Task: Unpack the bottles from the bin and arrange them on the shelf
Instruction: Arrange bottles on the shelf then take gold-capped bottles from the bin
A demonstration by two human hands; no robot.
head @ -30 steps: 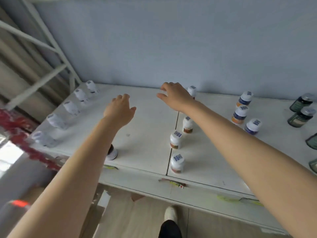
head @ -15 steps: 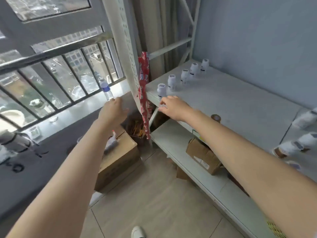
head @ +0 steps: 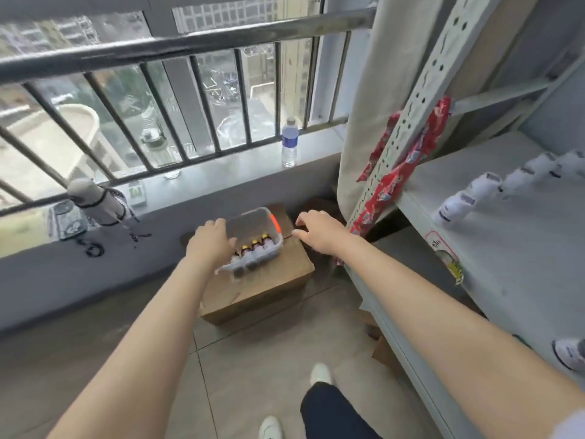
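A clear plastic bin (head: pixel 256 219) with an orange clip sits on a cardboard box (head: pixel 259 288) on the floor below the window. Small brown bottles with gold caps (head: pixel 258 243) stand inside it. My left hand (head: pixel 210 240) reaches into the bin's left side, its fingertips over the bottles; whether it grips one is hidden. My right hand (head: pixel 319 229) hovers just right of the bin, fingers loosely curled, holding nothing. The white shelf (head: pixel 506 248) at the right carries a row of white bottles (head: pixel 481 193).
A water bottle (head: pixel 289 144) stands on the window ledge (head: pixel 221 172) behind railing bars. A perforated shelf post (head: pixel 421 99) with red wrapping rises between the bin and the shelf. Another white bottle (head: pixel 569 353) stands at the shelf's near edge. My feet are on the tiled floor.
The view has swung left from the shelf to the window and the bin. Both hands left the shelf and went down to the bin; the left hand now reaches inside it.
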